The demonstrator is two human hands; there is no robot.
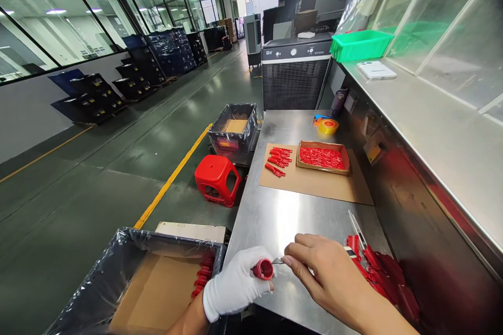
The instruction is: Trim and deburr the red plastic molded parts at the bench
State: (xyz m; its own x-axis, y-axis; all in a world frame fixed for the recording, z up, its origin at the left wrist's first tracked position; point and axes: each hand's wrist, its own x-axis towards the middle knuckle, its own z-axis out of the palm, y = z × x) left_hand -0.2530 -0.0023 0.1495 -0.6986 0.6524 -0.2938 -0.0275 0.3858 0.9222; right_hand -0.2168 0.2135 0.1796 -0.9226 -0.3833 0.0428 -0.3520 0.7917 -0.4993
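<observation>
White cotton covers the left hand, which is clenched around a stubby red plastic cup. Its open end faces the right hand, which is bare, with thumb and forefinger pinched on a small metal blade whose tip reaches the cup's rim. The work in hand looks like trimming or cleaning this one red piece, held just above the edge of a stainless steel table.

Just right of the hands lies a heap of chunky red parts, perhaps eight, too overlapped to count surely, with a thin steel strip poking out. To the left, one open box lined with clear plastic holds about five red pieces against its wall.

Farther along the table, a cardboard sheet carries about six loose red parts and one shallow tray packed with a tangle of thin red strands. Beyond sit one roll of yellow tape and one dark flask. Off the table's left side stand one red plastic stool and a second lined box — and at the far end, one air cooler and one green crate on a steel shelf.
</observation>
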